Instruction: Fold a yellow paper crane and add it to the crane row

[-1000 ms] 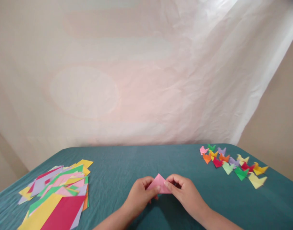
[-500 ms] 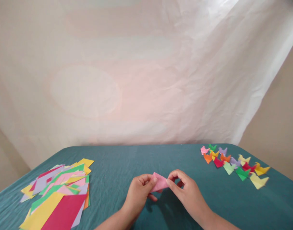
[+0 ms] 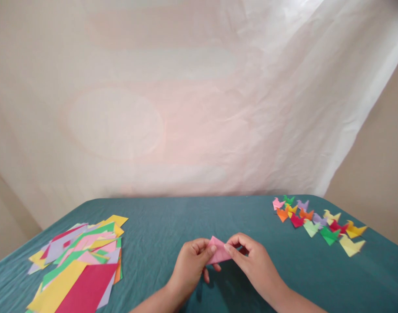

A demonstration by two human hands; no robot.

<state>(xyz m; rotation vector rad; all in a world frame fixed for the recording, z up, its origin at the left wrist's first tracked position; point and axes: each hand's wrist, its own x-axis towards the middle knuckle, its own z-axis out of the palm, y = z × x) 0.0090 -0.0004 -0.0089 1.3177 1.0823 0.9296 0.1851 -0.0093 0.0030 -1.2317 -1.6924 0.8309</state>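
A small folded piece of pink paper [image 3: 219,252] is held between both hands, a little above the table near its front. My left hand [image 3: 196,260] pinches its left side, thumb on top and the other fingers partly hidden behind it. At the upper right edge, my right hand [image 3: 246,255] grips the paper between thumb and forefinger. The paper has a pointed top and a slanting fold; its underside is hidden.
A loose pile of coloured paper sheets [image 3: 88,278] covers the left of the green-clothed table [image 3: 160,226]. Several folded paper birds [image 3: 329,235] in many colours stand in rows at the right. A pale cloth sheet [image 3: 199,108] hangs behind the table.
The pink paper has tilted and shifted slightly right between the fingers, so more of its face shows. My left fingers have moved a little beneath it; both hands keep hold.
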